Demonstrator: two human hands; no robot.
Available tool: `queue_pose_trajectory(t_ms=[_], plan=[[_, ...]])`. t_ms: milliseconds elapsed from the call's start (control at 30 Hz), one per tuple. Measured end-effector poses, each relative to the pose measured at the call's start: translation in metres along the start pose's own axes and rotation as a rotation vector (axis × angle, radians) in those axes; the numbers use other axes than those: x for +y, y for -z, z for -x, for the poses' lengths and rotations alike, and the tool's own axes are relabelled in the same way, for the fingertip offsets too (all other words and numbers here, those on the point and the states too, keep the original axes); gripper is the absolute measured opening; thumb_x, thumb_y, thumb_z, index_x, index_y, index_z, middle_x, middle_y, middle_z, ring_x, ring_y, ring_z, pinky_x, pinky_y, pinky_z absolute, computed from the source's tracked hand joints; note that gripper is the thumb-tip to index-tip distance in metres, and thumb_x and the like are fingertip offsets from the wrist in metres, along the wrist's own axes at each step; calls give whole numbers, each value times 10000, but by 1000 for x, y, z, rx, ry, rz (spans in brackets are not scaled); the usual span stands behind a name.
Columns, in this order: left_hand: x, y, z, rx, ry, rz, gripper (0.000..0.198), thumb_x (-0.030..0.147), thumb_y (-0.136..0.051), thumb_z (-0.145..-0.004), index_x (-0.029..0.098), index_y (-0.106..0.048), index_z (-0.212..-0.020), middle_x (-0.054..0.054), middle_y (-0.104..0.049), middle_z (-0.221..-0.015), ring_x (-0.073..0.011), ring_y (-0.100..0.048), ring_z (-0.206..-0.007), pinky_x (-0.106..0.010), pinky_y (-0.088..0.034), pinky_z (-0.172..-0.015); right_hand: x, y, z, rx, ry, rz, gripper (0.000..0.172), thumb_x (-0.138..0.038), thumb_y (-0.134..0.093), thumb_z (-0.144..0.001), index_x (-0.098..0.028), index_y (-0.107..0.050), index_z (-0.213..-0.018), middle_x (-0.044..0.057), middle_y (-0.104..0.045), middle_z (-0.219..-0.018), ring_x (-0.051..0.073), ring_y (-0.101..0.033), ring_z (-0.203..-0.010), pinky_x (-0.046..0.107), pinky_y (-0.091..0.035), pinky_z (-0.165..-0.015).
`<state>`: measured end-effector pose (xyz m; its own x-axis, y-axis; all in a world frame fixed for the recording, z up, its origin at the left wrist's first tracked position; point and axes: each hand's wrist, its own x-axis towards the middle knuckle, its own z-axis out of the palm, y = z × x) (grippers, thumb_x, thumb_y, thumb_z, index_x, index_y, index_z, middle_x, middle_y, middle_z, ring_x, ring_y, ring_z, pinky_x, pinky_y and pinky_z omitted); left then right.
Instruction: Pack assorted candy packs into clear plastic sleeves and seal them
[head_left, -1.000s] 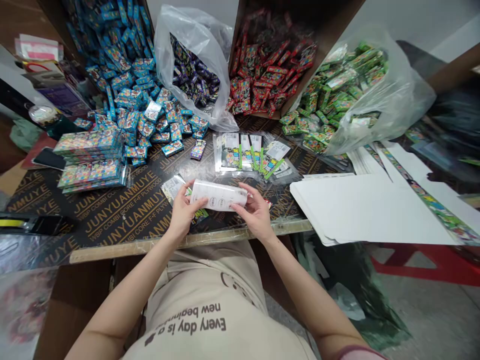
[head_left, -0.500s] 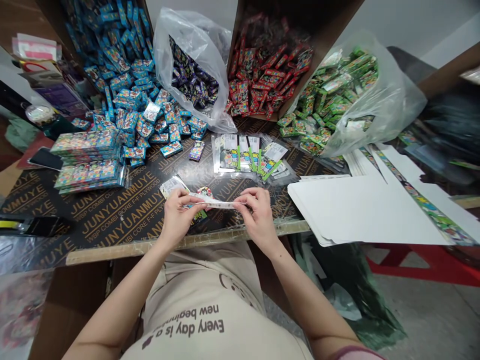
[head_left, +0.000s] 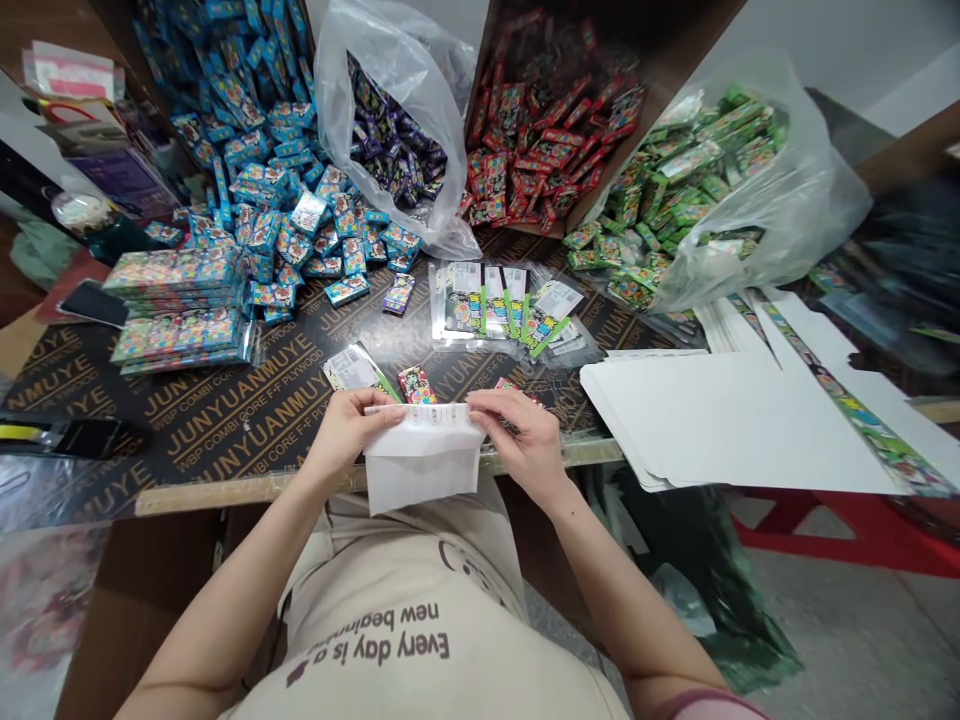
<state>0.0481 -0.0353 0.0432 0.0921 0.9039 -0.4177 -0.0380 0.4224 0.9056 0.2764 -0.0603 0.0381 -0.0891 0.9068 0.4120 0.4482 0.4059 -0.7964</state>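
- Fingers of the left hand [head_left: 341,432] pinched the upper left corner of a white pouch [head_left: 424,458] at the lower middle of the frame, thumb on the near face and the other fingers curled behind it.
- Fingers of the right hand [head_left: 525,440] pinched the pouch's upper right corner in the same way, so the two grips stretched its top edge taut and level.
- Held by the top alone, the pouch hung down over the near table edge [head_left: 247,490], its blank face toward the camera; a row of small printed marks ran just under the top edge.
- A small red packet [head_left: 417,384] lay on the table just beyond the pouch's top edge, between the hands, with a green-edged sleeve [head_left: 358,370] beside it to the left, both within easy reach.
- A fan of clear sleeves [head_left: 510,305] with printed cards lay in the middle of the frame, likely spread so that one could be taken at a time.
- The packets were sorted by colour across the top of the frame, which kept the kinds apart: blue packets [head_left: 277,200] spilling at the upper left, purple packets [head_left: 394,150] in a clear bag, red packets [head_left: 540,150] in a cardboard box, green packets [head_left: 667,190] in another clear bag at the upper right.
- Flat white sheets [head_left: 735,420] were stacked at the right, and bundles of packets [head_left: 180,310] were piled at the left.
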Motion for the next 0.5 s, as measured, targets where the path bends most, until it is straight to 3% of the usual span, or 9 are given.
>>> queue_pose_trajectory(t_ms=[100, 167, 233, 300, 367, 433, 500], plan=[[-2, -1, -1, 7, 40, 64, 339, 362, -866, -475, 120, -681, -625, 1, -616, -532, -80, -488, -454, -183, -337, -446, 6, -1, 3, 62, 134, 76, 177, -183, -615, -870, -279, -744, -942, 48, -731, -1076, 203, -677, -915, 418, -517, -882], [-4, -1, -1, 21, 41, 70, 345, 363, -867, -472, 120, -681, -631, 4, -614, -524, -78, -484, -444, -180, -328, -437, 9, -1, 3, 69, 166, 64, 168, -181, -632, -859, -296, -748, -895, 34, -734, -1078, 206, -669, -903, 444, -506, -898], [-7, 0, -2, 40, 17, 41, 341, 364, -865, -482, 119, -687, -640, 11, -603, -509, -71, -470, -436, -175, -314, -431, 11, -2, 2, 84, 106, -22, 143, -203, -623, -870, -291, -736, -867, 28, -736, -1065, 215, -660, -952, 449, -495, -913], [-10, 1, -2, 48, -11, 6, 333, 362, -860, -497, 117, -694, -649, 13, -602, -508, -67, -464, -437, -172, -310, -434, 11, -3, -1, 101, -12, -111, 146, -239, -618, -879, -281, -708, -986, 43, -709, -1137, 225, -641, -1046, 439, -489, -924], [-12, 1, -2, 40, -24, -9, 325, 360, -855, -510, 115, -699, -655, 9, -615, -524, -67, -472, -445, -173, -321, -442, 11, -5, -4, 49, -92, -121, 342, -262, -628, -872, -284, -614, -1212, 55, -687, -1179, 229, -624, -1093, 435, -480, -934], [-12, 0, -2, 30, -22, -6, 321, 359, -853, -511, 115, -702, -656, 6, -624, -537, -72, -483, -451, -177, -333, -447, 11, -8, -6, -62, -73, -54, 498, -259, -641, -861, -291, -515, -1342, 40, -716, -1100, 224, -634, -1049, 441, -466, -942], [-12, -1, -2, 29, -15, -3, 323, 357, -855, -501, 116, -702, -653, 5, -623, -535, -77, -489, -451, -182, -341, -450, 11, -13, -6, -105, 26, 35, 469, -231, -627, -873, -300, -536, -1327, 15, -748, -973, 217, -644, -974, 451, -453, -942]])
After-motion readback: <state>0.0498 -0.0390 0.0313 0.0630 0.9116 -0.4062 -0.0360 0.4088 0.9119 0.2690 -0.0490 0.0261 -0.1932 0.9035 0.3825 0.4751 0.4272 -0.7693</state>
